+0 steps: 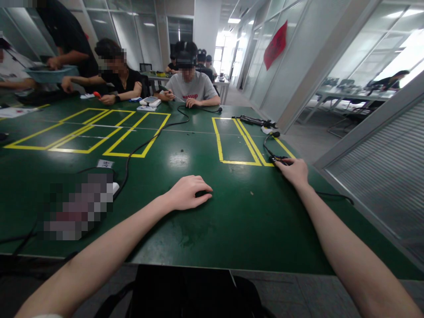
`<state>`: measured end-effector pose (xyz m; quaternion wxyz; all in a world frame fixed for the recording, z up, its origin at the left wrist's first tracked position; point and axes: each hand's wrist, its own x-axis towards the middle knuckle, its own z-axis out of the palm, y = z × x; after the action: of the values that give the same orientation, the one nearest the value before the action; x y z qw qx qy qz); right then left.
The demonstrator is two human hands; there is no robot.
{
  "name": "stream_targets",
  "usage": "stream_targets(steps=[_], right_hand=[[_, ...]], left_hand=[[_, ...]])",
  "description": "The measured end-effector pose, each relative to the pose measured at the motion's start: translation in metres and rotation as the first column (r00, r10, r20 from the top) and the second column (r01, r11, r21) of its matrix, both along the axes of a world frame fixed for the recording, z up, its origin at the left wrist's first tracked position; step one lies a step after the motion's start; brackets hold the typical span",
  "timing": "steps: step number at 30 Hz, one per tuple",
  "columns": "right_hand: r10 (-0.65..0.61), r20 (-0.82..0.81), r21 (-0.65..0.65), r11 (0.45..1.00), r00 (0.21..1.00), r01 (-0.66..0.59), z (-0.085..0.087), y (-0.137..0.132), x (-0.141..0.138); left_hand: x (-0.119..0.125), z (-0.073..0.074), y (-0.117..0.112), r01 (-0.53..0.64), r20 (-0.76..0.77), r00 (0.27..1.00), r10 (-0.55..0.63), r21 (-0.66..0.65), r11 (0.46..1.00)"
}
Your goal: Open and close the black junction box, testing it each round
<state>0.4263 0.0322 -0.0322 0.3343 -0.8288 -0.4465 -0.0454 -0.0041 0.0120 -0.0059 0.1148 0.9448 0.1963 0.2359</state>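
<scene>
My left hand (pixel 188 192) rests palm down on the green table (pixel 238 221), fingers loosely curled, with nothing visible in it. My right hand (pixel 294 171) reaches to the right side of the table and its fingers close on the end of a black cable (pixel 269 148). That cable runs back to a black tool (pixel 255 120) lying at the far end of a yellow taped rectangle (pixel 232 145).
Other yellow taped rectangles (pixel 99 132) mark the table's left half. A second black cable (pixel 145 143) crosses the middle toward a seated person (pixel 190 88). More people sit at the far left. A glass partition (pixel 364 110) stands to the right.
</scene>
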Motion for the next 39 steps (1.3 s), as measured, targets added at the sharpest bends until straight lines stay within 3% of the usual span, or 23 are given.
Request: stream_targets(steps=[13, 16, 20, 28, 34, 39], right_hand=[[0.122, 0.173, -0.11, 0.988, 0.977, -0.104, 0.005, -0.001, -0.002], [0.087, 0.158, -0.101, 0.992, 0.984, -0.072, 0.007, -0.003, -0.005], [0.041, 0.072, -0.044, 0.998, 0.997, -0.038, 0.005, -0.003, -0.005], [0.134, -0.147, 0.129, 0.985, 0.98, -0.115, -0.003, 0.002, 0.0], [0.171, -0.169, 0.223, 0.966, 0.971, -0.131, -0.004, 0.004, -0.003], [0.074, -0.104, 0.266, 0.963, 0.992, -0.044, 0.003, 0.001, -0.002]], left_hand=[[0.0, 0.001, 0.001, -0.01, -0.033, 0.999, 0.009, -0.032, 0.999], [0.0, 0.001, 0.001, -0.009, -0.032, 0.999, 0.008, -0.034, 0.999], [-0.001, 0.0, 0.002, -0.005, -0.038, 0.999, 0.004, -0.034, 0.999], [-0.001, -0.001, 0.002, 0.002, -0.038, 0.999, -0.003, -0.038, 0.999], [-0.001, 0.0, 0.002, 0.001, -0.041, 0.999, -0.002, -0.033, 0.999], [-0.001, 0.0, 0.001, 0.005, -0.034, 0.999, -0.006, -0.031, 1.0]])
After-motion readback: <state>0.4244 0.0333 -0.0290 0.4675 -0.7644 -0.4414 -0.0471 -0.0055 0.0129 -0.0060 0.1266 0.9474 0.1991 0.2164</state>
